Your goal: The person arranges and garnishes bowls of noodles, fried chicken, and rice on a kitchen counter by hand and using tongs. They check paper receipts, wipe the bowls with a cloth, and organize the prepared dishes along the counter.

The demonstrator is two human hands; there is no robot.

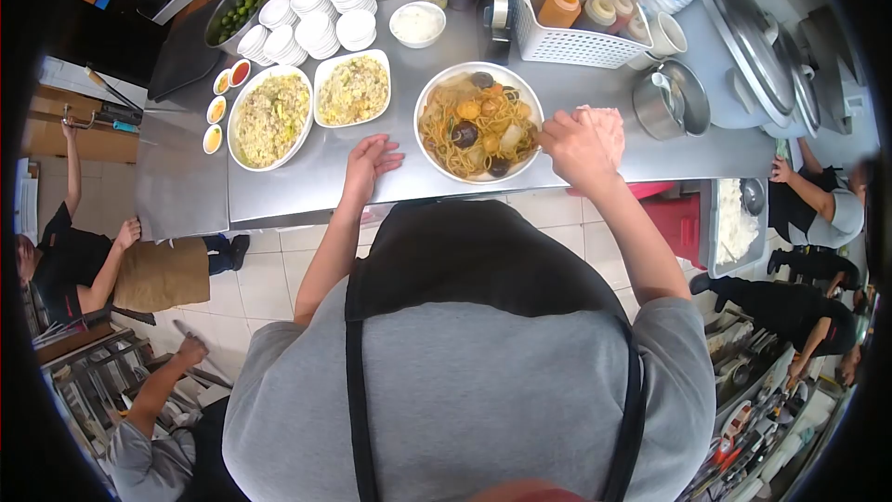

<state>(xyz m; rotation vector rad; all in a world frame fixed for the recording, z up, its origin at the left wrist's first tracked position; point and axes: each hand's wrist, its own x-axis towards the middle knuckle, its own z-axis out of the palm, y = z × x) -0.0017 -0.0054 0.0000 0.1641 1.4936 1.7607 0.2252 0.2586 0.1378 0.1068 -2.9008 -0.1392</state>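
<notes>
Shiny table (321, 153) under both hands, people (82, 258) off each side | left hand (370, 165): half open, empty | right hand (576, 151): pinching pink cloth (607, 128), maybe touching noodle bowl (520, 83)

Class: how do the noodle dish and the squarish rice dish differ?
The noodle dish is round; the squarish rice dish has rounded corners. The noodle dish holds brown noodles; the squarish rice dish, pale yellow rice. The right hand is at the noodle dish's rim, not the squarish rice dish's. Both dishes are white.
</notes>
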